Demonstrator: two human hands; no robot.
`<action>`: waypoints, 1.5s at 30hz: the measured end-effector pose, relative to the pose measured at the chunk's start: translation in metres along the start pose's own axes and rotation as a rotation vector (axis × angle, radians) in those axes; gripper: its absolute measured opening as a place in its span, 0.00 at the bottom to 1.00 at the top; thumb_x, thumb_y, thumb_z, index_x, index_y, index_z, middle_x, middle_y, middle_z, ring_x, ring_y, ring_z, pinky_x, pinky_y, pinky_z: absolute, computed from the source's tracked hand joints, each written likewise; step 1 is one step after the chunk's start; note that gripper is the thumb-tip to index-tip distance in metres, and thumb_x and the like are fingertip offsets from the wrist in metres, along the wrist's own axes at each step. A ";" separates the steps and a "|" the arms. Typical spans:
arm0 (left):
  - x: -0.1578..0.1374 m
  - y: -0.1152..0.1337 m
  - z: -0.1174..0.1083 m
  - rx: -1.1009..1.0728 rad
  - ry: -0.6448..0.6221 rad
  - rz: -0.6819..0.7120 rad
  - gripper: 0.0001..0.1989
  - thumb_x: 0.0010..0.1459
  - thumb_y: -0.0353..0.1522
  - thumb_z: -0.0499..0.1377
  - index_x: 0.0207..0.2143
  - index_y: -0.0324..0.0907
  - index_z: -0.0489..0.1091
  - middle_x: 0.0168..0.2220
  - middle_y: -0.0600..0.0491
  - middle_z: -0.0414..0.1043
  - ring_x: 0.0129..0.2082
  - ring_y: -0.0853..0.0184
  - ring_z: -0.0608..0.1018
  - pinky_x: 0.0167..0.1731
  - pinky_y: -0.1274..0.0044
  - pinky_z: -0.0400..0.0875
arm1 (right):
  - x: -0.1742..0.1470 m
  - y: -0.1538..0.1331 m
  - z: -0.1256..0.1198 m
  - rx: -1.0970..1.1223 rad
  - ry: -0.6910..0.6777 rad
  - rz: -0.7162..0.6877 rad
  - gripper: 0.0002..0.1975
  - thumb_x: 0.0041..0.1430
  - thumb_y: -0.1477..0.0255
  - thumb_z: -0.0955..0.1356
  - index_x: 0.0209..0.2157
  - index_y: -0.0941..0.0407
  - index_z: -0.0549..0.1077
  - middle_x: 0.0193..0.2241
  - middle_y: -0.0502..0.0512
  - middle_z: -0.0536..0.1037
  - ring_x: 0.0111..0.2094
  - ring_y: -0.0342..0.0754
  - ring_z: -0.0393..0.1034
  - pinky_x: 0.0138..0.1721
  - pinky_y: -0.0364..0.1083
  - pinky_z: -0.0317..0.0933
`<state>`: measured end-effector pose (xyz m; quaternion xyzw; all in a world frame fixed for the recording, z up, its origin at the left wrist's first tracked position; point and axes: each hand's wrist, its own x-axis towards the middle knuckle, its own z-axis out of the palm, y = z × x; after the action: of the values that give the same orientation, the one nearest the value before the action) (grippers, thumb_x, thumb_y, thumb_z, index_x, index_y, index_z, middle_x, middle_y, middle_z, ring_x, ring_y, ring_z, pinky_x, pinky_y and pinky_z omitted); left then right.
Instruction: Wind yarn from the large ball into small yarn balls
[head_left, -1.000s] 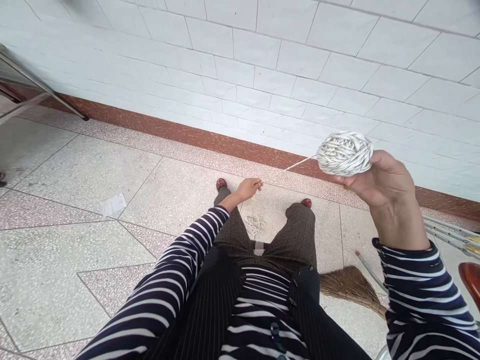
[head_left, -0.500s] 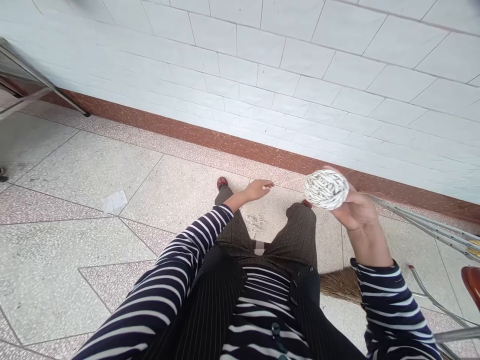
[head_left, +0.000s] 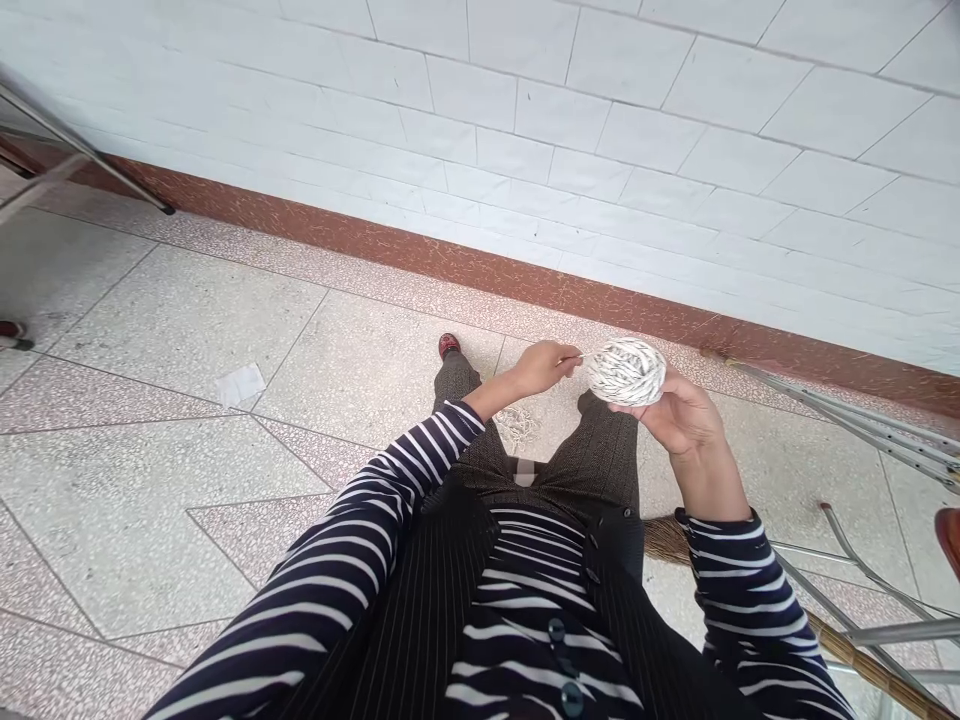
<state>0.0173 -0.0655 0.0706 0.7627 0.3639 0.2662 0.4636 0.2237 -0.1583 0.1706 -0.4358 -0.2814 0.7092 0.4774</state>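
While right grip (head_left: 681, 415) cups cord ball (head_left: 628, 371), left grip (head_left: 543, 367) pinches strand (head_left: 585, 357) beside it.

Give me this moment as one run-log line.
right hand: holds cord ball | left hand: pinches cord strand beside ball | loose cord: on floor

Speckled floor (head_left: 187, 310), 1 white sheet (head_left: 240, 386), loose cord (head_left: 517, 426)

Tiled wall (head_left: 517, 150) and terrazzo floor (head_left: 367, 350) show somewhere indoors, kind unclear.
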 end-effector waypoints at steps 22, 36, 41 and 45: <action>-0.048 0.009 -0.021 -0.249 -0.455 -0.139 0.09 0.65 0.32 0.56 0.36 0.39 0.75 0.31 0.53 0.79 0.37 0.68 0.78 0.44 0.77 0.68 | 0.063 -0.028 -0.007 -0.806 0.534 -0.706 0.31 0.38 0.70 0.77 0.47 0.52 0.69 0.44 0.55 0.70 0.43 0.53 0.68 0.44 0.58 0.72; -0.019 0.026 -0.054 0.237 -0.180 0.129 0.12 0.64 0.35 0.58 0.29 0.41 0.78 0.27 0.54 0.76 0.31 0.68 0.75 0.37 0.77 0.63 | 0.033 0.049 -0.021 -0.791 -0.173 -0.148 0.27 0.40 0.72 0.73 0.47 0.49 0.73 0.45 0.54 0.72 0.46 0.55 0.68 0.47 0.54 0.65; -0.011 0.019 -0.039 0.179 -0.151 0.153 0.13 0.65 0.37 0.58 0.32 0.41 0.79 0.31 0.52 0.79 0.35 0.65 0.78 0.41 0.75 0.66 | 0.015 0.035 -0.029 -0.428 -0.244 -0.057 0.35 0.40 0.69 0.75 0.53 0.46 0.69 0.46 0.53 0.75 0.44 0.53 0.72 0.43 0.51 0.67; -0.003 0.016 -0.038 0.030 -0.169 0.059 0.13 0.65 0.36 0.57 0.35 0.40 0.80 0.35 0.52 0.80 0.37 0.66 0.79 0.42 0.76 0.67 | 0.010 0.011 -0.017 -0.112 -0.222 -0.070 0.46 0.34 0.70 0.79 0.60 0.43 0.68 0.48 0.52 0.77 0.48 0.55 0.73 0.51 0.56 0.68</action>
<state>-0.0077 -0.0539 0.1010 0.7997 0.3047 0.2089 0.4733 0.2322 -0.1531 0.1507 -0.3706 -0.3867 0.7192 0.4425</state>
